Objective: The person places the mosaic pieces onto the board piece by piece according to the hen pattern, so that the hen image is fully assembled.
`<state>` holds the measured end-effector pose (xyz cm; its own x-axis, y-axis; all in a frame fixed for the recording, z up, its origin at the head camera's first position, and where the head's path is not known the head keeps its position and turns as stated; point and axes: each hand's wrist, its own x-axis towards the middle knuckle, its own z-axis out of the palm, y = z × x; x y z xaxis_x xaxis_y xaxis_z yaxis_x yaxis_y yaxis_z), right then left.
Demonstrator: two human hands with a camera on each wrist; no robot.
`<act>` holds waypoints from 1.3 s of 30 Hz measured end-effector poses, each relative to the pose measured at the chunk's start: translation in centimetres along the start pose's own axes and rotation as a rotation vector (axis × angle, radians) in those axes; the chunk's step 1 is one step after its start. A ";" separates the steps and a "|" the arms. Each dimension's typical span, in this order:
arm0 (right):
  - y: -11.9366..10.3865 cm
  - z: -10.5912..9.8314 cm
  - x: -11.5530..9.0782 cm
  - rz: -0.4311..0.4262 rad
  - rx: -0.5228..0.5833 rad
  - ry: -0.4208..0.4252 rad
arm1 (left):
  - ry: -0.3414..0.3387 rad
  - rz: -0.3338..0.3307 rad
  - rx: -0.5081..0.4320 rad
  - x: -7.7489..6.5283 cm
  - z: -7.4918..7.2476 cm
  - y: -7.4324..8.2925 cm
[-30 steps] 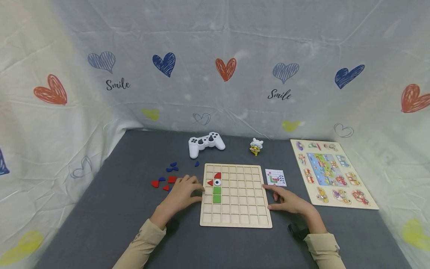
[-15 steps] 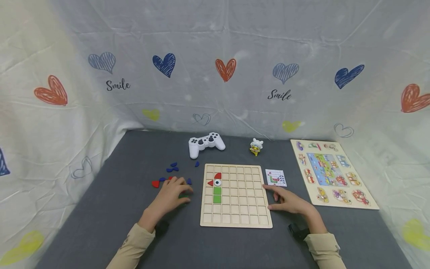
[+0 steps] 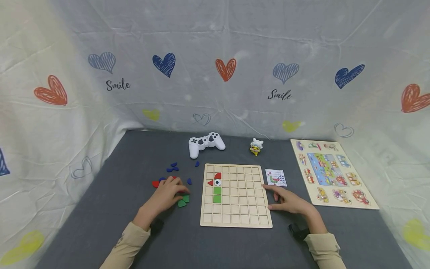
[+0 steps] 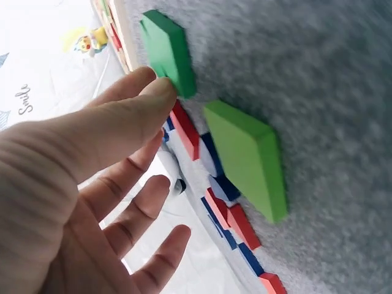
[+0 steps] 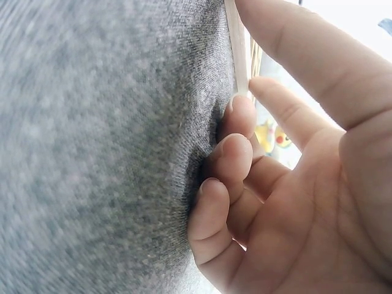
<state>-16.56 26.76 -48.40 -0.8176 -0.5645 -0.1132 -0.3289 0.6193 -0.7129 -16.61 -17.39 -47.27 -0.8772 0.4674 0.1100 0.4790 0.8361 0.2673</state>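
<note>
A wooden grid board (image 3: 242, 209) lies mid-table, with two green squares (image 3: 217, 194), a round eye piece (image 3: 217, 182) and two red pieces (image 3: 218, 175) set in its left part. My left hand (image 3: 164, 195) hovers low over loose pieces left of the board. In the left wrist view, its thumb and index finger come close together right at the edge of a dark green piece (image 4: 168, 52); the other fingers spread. A lighter green piece (image 4: 245, 156) lies nearer the camera. My right hand (image 3: 289, 200) touches the board's right edge with index finger and thumb; its other fingers fold underneath.
Several blue pieces (image 3: 173, 164) and a red piece (image 3: 155, 184) lie around the left hand. Behind the board are a white game controller (image 3: 206, 143) and a small figurine (image 3: 256, 146). A pattern card (image 3: 276, 177) and a picture puzzle board (image 3: 330, 173) lie to the right.
My left hand has moved left, away from the board's left edge, and back over the loose pieces; green pieces now show beside its thumb. My right hand has stayed at the board's right edge.
</note>
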 end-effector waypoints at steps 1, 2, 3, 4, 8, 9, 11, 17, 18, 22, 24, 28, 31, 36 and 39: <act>0.0 0.0 0.0 -0.001 0.000 -0.001 | -0.004 0.008 0.005 0.0 0.0 -0.1; 0.0 0.0 0.0 -0.001 0.001 -0.001 | -0.006 0.017 0.009 0.0 0.0 -0.2; 0.1 0.0 0.0 -0.002 0.001 -0.001 | -0.009 0.025 0.010 0.0 0.0 -0.2; 0.1 0.0 0.0 -0.003 0.002 -0.002 | -0.010 0.032 0.015 0.0 0.1 -0.3; 0.1 0.0 0.0 -0.003 0.003 0.000 | -0.006 0.066 0.012 0.0 0.2 -0.6; 0.1 0.0 0.0 -0.003 0.002 0.000 | -0.005 0.076 0.010 0.0 0.2 -0.6; 0.1 0.0 0.1 -0.002 0.001 0.001 | -0.009 0.094 0.003 0.1 0.2 -0.7; 0.1 0.1 0.1 0.003 0.000 0.000 | -0.029 0.129 0.008 0.3 0.2 -1.0; 0.1 0.1 0.1 0.001 -0.001 0.001 | -0.027 0.133 0.013 0.3 0.2 -0.9; 0.1 0.0 0.0 -0.022 0.008 0.002 | -0.008 0.159 0.010 0.4 0.2 -0.7; 0.0 0.0 -0.1 -0.035 0.013 0.005 | 0.000 0.170 0.000 0.5 0.2 -0.4; 0.0 0.0 -0.1 -0.033 0.013 0.010 | -0.010 0.171 -0.021 0.7 0.3 0.3; 0.0 0.0 0.0 -0.023 0.011 0.006 | -0.007 0.176 -0.034 0.9 0.5 0.8; -0.1 -0.1 -0.1 -0.029 0.015 0.004 | -0.002 0.196 -0.034 1.2 1.0 1.6; -0.1 -0.1 -0.1 -0.030 0.013 0.004 | -0.011 0.205 -0.040 1.3 1.2 2.1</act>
<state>-16.46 26.82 -48.20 -0.8093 -0.5807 -0.0886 -0.3476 0.5951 -0.7246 -16.71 -14.69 -47.68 -0.7608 0.6300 0.1555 0.6457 0.7110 0.2785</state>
